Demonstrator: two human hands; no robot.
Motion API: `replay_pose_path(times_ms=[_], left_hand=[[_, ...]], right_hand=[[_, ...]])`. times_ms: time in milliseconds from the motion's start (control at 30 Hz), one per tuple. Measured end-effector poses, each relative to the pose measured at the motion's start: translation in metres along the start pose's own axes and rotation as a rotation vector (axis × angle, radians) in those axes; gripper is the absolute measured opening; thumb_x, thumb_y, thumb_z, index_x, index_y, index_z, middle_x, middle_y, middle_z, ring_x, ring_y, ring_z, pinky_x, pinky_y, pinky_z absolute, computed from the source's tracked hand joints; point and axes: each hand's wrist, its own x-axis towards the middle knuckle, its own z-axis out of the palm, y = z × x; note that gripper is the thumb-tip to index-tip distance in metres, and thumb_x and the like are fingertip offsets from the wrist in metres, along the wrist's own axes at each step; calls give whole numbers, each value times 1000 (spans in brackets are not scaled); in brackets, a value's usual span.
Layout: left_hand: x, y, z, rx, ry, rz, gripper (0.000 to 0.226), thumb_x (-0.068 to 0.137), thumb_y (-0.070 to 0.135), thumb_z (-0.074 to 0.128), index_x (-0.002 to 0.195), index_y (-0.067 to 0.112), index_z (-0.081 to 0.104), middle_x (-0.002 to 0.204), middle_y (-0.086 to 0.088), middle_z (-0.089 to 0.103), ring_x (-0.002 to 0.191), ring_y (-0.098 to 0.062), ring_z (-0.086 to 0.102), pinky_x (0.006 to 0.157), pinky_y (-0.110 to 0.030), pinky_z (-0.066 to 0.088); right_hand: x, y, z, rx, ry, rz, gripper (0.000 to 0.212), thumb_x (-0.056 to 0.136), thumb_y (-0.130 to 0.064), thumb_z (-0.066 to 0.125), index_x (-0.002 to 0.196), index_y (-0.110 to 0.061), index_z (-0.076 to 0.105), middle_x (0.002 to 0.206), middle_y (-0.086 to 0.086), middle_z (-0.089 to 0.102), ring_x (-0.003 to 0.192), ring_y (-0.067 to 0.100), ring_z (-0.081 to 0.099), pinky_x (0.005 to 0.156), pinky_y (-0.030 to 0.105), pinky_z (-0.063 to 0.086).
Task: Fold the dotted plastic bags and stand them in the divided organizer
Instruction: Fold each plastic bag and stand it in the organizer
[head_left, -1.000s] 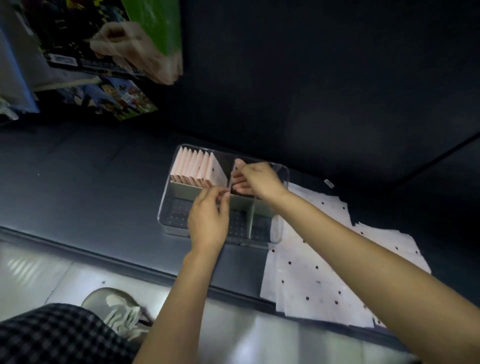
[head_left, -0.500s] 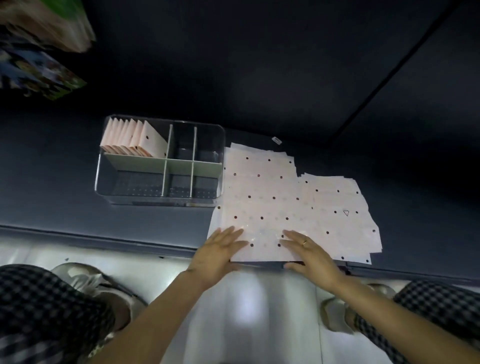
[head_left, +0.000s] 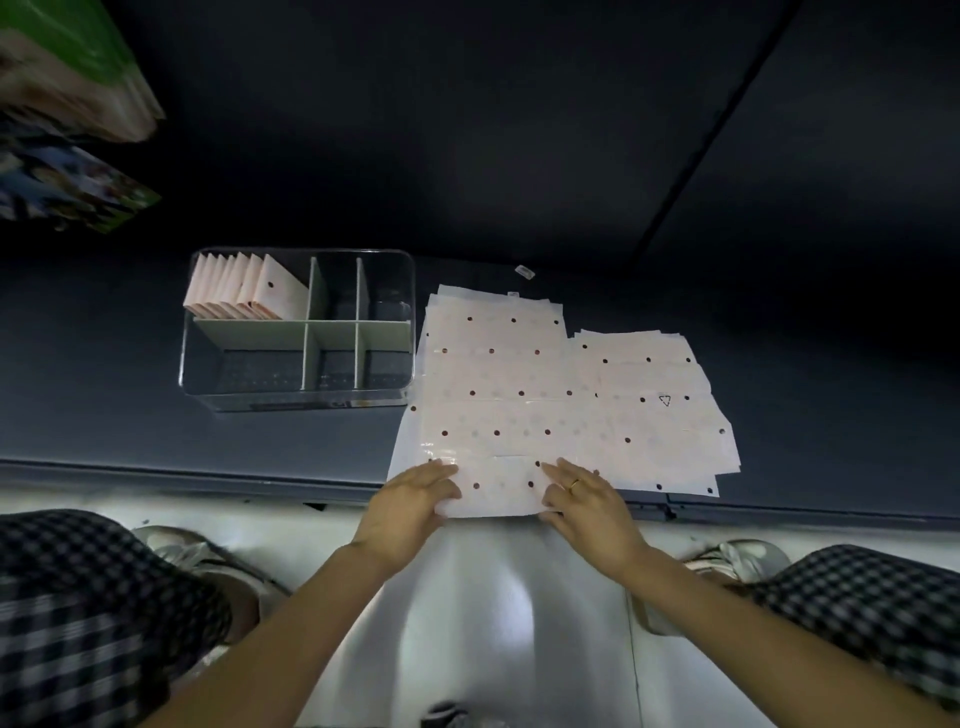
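Note:
A stack of flat pale dotted plastic bags (head_left: 524, 384) lies on the dark surface to the right of the clear divided organizer (head_left: 298, 400). Several folded bags (head_left: 244, 288) stand in the organizer's back left compartment. My left hand (head_left: 410, 506) rests on the near left edge of the top bag, where the bag's near edge appears folded over. My right hand (head_left: 589, 501), wearing a ring, rests on the same near edge a little to the right, fingers laid flat on the plastic.
The dark surface's front edge (head_left: 208, 475) runs just below the bags. Colourful packages (head_left: 67, 135) sit at the far left. My checked trousers and shoes are below, over a pale floor. A small tag (head_left: 523, 271) lies behind the bags.
Both hands left the organizer and came down to the near edge of the bag stack. Since half a second ago they have closed in slightly on the top bag's near edge.

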Motion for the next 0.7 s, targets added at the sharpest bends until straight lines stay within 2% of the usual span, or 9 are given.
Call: replay_pose_path(times_ms=[67,133,200,267,367,433,500,600,700], left_hand=[[-2,3,-1,-50,20,-55,17,95,25,53,105,28,66,143,17,43,137,-2,30,103,-16,30],[-3,6,-4,-70,5,-69,16,95,27,53,98,25,68,136,16,51,132,-3,38,95,-17,34],[-2,10,-11,-121,22,-83,15,93,28,55,98,22,68,123,13,60,118,-8,51,86,-18,39],[1,15,-22,-279,67,-136,15,93,31,56,94,21,68,103,11,68,98,-12,60,81,-24,46],[8,24,-44,-555,213,-228,17,94,33,54,82,27,64,81,11,68,81,-12,62,76,-26,45],[16,29,-60,-703,349,-265,17,95,32,52,85,29,65,83,14,69,84,-6,63,79,-24,46],[25,33,-73,-792,507,-280,16,96,28,51,92,27,66,89,14,70,89,-7,64,83,-29,48],[37,36,-82,-732,684,-301,19,97,24,49,108,21,64,103,9,66,95,-13,62,84,-38,52],[47,40,-77,-499,753,-238,25,97,18,49,118,21,60,119,8,58,110,-13,55,88,-38,50]], right_hand=[[-1,2,1,115,-5,16,21,59,-11,89,63,-10,68,99,6,73,96,27,69,75,34,58],[1,7,-4,220,-49,78,9,82,-15,72,80,-6,70,104,8,71,106,24,64,90,30,51],[4,15,-14,273,-85,101,20,93,-24,58,95,-7,67,99,4,69,103,20,59,88,32,47],[11,21,-34,299,-123,86,18,95,-26,53,101,-13,65,99,0,68,100,16,57,83,31,45],[29,30,-71,355,-263,61,11,94,-26,53,97,-21,63,91,-5,67,86,11,58,78,29,44],[44,34,-96,407,-261,59,8,92,-27,57,90,-24,64,84,-18,65,80,-2,57,76,24,42],[64,38,-114,448,-194,89,9,91,-25,59,84,-28,64,81,-22,62,79,-8,56,76,19,41],[106,48,-118,400,-109,178,10,90,-25,59,82,-28,64,86,-15,66,85,5,60,79,29,47],[151,60,-101,339,-110,288,11,90,-25,58,88,-20,67,93,-4,69,92,16,62,82,35,49]])
